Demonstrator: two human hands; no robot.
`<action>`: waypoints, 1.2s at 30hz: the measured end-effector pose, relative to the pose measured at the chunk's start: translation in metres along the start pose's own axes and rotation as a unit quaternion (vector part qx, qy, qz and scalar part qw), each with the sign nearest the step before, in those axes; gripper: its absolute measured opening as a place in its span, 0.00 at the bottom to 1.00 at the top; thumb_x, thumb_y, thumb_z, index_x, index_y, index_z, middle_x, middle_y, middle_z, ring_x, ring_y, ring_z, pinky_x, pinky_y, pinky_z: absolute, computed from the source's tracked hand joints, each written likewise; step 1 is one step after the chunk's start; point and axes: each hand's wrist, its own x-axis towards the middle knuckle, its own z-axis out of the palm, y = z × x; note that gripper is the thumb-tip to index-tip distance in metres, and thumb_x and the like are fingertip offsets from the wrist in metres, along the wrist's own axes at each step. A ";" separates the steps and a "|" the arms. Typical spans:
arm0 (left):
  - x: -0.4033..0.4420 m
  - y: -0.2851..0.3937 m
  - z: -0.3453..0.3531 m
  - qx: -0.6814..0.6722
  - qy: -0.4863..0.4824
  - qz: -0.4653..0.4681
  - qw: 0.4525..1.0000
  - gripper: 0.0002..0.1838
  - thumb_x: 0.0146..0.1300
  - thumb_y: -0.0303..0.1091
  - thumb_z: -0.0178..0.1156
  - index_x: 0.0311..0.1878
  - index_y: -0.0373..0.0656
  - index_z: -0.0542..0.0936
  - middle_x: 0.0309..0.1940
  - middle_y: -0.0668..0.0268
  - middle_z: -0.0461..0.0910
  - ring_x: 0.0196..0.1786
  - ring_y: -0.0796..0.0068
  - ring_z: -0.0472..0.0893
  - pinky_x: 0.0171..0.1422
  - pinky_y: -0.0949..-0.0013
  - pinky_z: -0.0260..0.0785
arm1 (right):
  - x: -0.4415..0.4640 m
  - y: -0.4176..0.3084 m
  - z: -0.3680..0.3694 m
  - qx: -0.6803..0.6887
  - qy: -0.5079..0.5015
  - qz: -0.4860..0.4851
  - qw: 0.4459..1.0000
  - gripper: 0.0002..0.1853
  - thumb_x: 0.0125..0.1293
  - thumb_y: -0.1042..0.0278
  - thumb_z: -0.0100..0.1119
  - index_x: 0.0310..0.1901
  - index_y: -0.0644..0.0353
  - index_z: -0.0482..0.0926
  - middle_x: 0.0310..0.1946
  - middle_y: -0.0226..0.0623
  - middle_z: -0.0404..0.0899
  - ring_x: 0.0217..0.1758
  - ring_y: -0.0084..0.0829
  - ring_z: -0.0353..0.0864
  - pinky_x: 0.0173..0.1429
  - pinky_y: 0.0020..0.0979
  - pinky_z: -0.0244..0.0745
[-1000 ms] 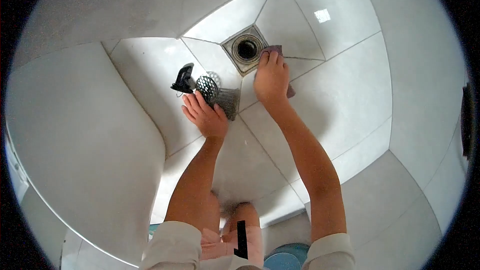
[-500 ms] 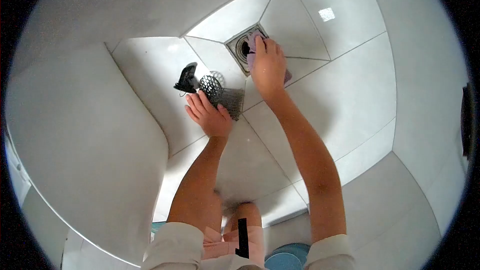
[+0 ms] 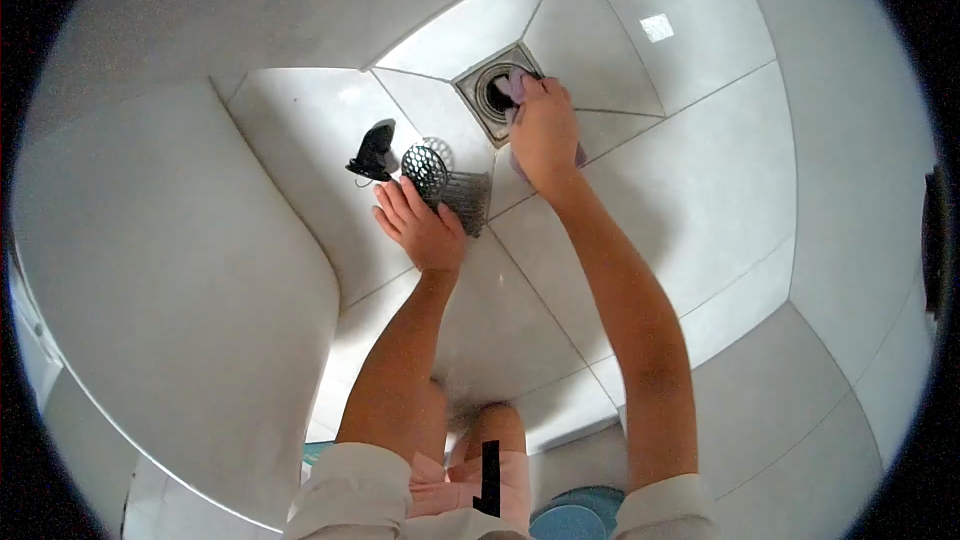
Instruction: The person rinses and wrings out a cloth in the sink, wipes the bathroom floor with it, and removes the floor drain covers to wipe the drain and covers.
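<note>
A purple cloth (image 3: 517, 85) is bunched under my right hand (image 3: 545, 130), whose fingers are closed on it at the right edge of a square floor drain (image 3: 484, 92). The drain's round dark hole is partly covered by the cloth. My left hand (image 3: 425, 232) rests on the tiles with its fingers spread. Just beyond its fingertips are a round black perforated strainer (image 3: 424, 169) and a black curved piece (image 3: 374, 151). A dark square grate (image 3: 468, 202) lies beside the thumb, touching or close to it.
A large smooth white curved surface (image 3: 190, 290) fills the left side. Light tiled floor (image 3: 660, 210) slopes around the drain, with a raised edge (image 3: 570, 432) near my knees. A blue round object (image 3: 572, 518) sits at the bottom.
My right hand first moved the cloth from the drain's right edge over its hole, then drew back slightly to the right. My left hand stays in nearly the same place.
</note>
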 end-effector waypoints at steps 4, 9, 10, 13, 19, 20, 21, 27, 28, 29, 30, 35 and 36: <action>-0.001 0.002 -0.001 0.001 0.002 0.003 1.000 0.34 0.70 0.39 0.46 0.73 0.28 0.54 0.75 0.38 0.51 0.79 0.39 0.46 0.78 0.37 0.34 | -0.001 -0.026 0.027 0.025 0.062 -0.031 0.997 0.22 0.50 0.74 0.64 0.50 0.62 0.77 0.45 0.41 0.76 0.50 0.45 0.76 0.53 0.44 0.74; 0.000 0.002 -0.001 0.002 -0.007 -0.005 1.000 0.34 0.69 0.39 0.46 0.73 0.28 0.54 0.75 0.39 0.51 0.79 0.38 0.47 0.78 0.37 0.35 | -0.023 -0.007 -0.007 -0.089 -0.030 -0.088 0.992 0.17 0.60 0.68 0.59 0.50 0.60 0.77 0.44 0.37 0.76 0.49 0.41 0.77 0.53 0.40 0.72; -0.001 0.000 0.001 0.002 -0.004 -0.003 1.000 0.34 0.69 0.39 0.46 0.73 0.28 0.54 0.75 0.39 0.51 0.79 0.38 0.47 0.78 0.37 0.35 | -0.027 0.000 -0.011 -0.091 -0.048 -0.050 0.993 0.16 0.61 0.67 0.58 0.50 0.60 0.78 0.44 0.36 0.76 0.49 0.40 0.77 0.53 0.40 0.71; -0.002 -0.004 0.006 -0.011 0.012 -0.003 1.000 0.38 0.62 0.37 0.52 0.73 0.29 0.56 0.74 0.39 0.53 0.79 0.38 0.47 0.78 0.34 0.34 | -0.024 0.037 -0.007 -0.177 0.060 -0.121 0.975 0.15 0.62 0.67 0.56 0.50 0.59 0.78 0.45 0.37 0.75 0.47 0.38 0.77 0.49 0.41 0.73; -0.001 0.000 0.002 -0.022 0.016 0.017 0.999 0.34 0.65 0.36 0.50 0.71 0.28 0.57 0.74 0.38 0.52 0.79 0.37 0.47 0.78 0.35 0.34 | -0.072 0.005 0.022 -0.065 0.097 -0.088 0.989 0.22 0.60 0.68 0.55 0.58 0.56 0.75 0.45 0.40 0.72 0.48 0.42 0.75 0.47 0.44 0.73; -0.002 -0.001 0.000 -0.020 0.014 0.019 1.000 0.32 0.68 0.36 0.48 0.71 0.27 0.57 0.74 0.37 0.51 0.79 0.37 0.46 0.78 0.36 0.34 | -0.089 0.005 0.024 -0.066 0.099 -0.085 0.989 0.22 0.60 0.68 0.55 0.58 0.56 0.75 0.45 0.40 0.72 0.48 0.42 0.75 0.47 0.44 0.73; -0.002 -0.003 -0.001 -0.022 0.013 0.023 0.999 0.32 0.68 0.36 0.48 0.71 0.27 0.57 0.74 0.37 0.51 0.79 0.37 0.46 0.78 0.36 0.34 | -0.105 0.004 0.024 -0.033 0.062 -0.093 0.993 0.24 0.60 0.69 0.56 0.60 0.56 0.74 0.45 0.41 0.72 0.49 0.43 0.74 0.48 0.45 0.73; -0.002 -0.006 0.005 -0.003 0.014 0.039 0.999 0.31 0.68 0.35 0.49 0.69 0.26 0.59 0.75 0.37 0.50 0.79 0.38 0.46 0.79 0.36 0.34 | -0.235 0.032 0.031 -0.050 -0.013 -0.037 0.998 0.27 0.61 0.70 0.55 0.65 0.55 0.71 0.52 0.47 0.72 0.52 0.48 0.73 0.56 0.50 0.71; -0.003 -0.006 0.006 -0.001 0.015 0.033 0.999 0.31 0.67 0.36 0.50 0.69 0.26 0.59 0.75 0.38 0.51 0.79 0.39 0.46 0.79 0.36 0.35 | -0.247 0.033 0.034 -0.066 -0.010 -0.011 0.998 0.27 0.62 0.70 0.54 0.65 0.55 0.70 0.54 0.48 0.72 0.53 0.49 0.73 0.58 0.52 0.70; -0.003 -0.007 0.006 0.002 0.015 0.027 1.000 0.31 0.67 0.36 0.50 0.68 0.27 0.59 0.75 0.38 0.51 0.79 0.39 0.46 0.79 0.36 0.35 | -0.252 0.035 0.041 -0.063 -0.006 -0.003 0.998 0.27 0.62 0.70 0.54 0.65 0.55 0.70 0.54 0.48 0.72 0.53 0.49 0.73 0.58 0.52 0.70; -0.003 -0.007 0.006 0.005 0.013 0.037 0.999 0.31 0.67 0.36 0.50 0.68 0.27 0.59 0.75 0.38 0.51 0.79 0.39 0.46 0.79 0.36 0.35 | -0.250 0.034 0.044 -0.088 0.007 0.004 0.996 0.27 0.63 0.70 0.54 0.66 0.54 0.70 0.55 0.48 0.72 0.53 0.49 0.73 0.59 0.53 0.70; -0.009 -0.009 0.009 -0.014 0.040 0.035 0.998 0.31 0.67 0.37 0.53 0.69 0.30 0.60 0.74 0.38 0.52 0.79 0.39 0.47 0.78 0.37 0.37 | -0.252 0.030 0.050 -0.093 0.025 0.029 0.995 0.27 0.63 0.68 0.55 0.66 0.53 0.69 0.58 0.47 0.70 0.54 0.49 0.71 0.60 0.54 0.68; -0.008 -0.009 0.010 -0.021 0.056 0.037 0.998 0.31 0.67 0.37 0.53 0.68 0.30 0.61 0.74 0.38 0.53 0.78 0.39 0.48 0.78 0.37 0.37 | -0.251 0.029 0.050 -0.090 0.028 0.034 0.995 0.27 0.63 0.68 0.55 0.66 0.53 0.69 0.58 0.47 0.70 0.54 0.49 0.71 0.60 0.54 0.68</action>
